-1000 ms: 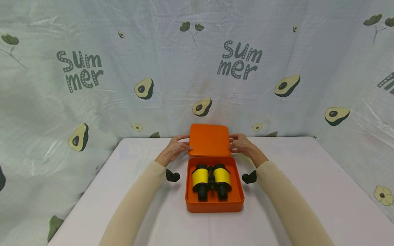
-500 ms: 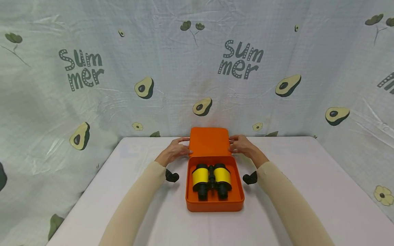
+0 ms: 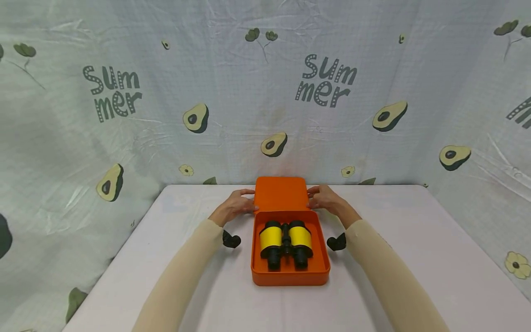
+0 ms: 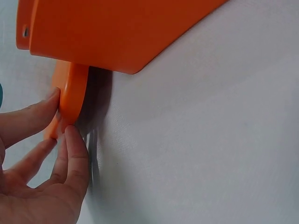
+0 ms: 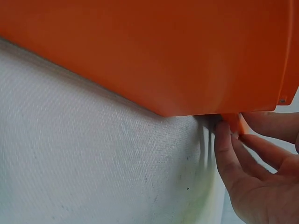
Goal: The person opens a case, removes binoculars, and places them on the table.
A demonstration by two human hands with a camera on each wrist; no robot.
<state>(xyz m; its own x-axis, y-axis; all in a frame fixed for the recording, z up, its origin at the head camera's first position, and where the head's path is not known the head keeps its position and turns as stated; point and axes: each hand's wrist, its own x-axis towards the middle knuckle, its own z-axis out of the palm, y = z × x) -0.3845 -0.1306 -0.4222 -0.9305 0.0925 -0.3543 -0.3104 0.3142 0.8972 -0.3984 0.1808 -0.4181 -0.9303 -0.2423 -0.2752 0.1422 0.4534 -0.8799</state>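
Observation:
An orange box (image 3: 290, 279) lies on the table with its lid (image 3: 280, 193) leaning back behind its far edge. Inside the box rests a pair of binoculars (image 3: 270, 237), black with two yellow bands. My left hand (image 3: 233, 206) pinches the lid's left edge, the thumb on one face and the fingers on the other. At the opposite edge my right hand (image 3: 327, 201) grips the lid the same way. In the right wrist view the box wall (image 5: 163, 60) hides most of the lid, leaving a small orange strip (image 5: 235, 123) between the fingers.
The white table (image 3: 186, 286) spreads out on both sides of the box. A hanging cloth (image 3: 232, 92) printed with avocados and lettering stands close behind the table's far edge. Black wrist-worn pieces (image 3: 231, 239) jut inward near the box's sides.
The lid has tipped further back, its far edge sinking lower in the head view. Both hands have gone down slightly with it. The box and binoculars have stayed in place.

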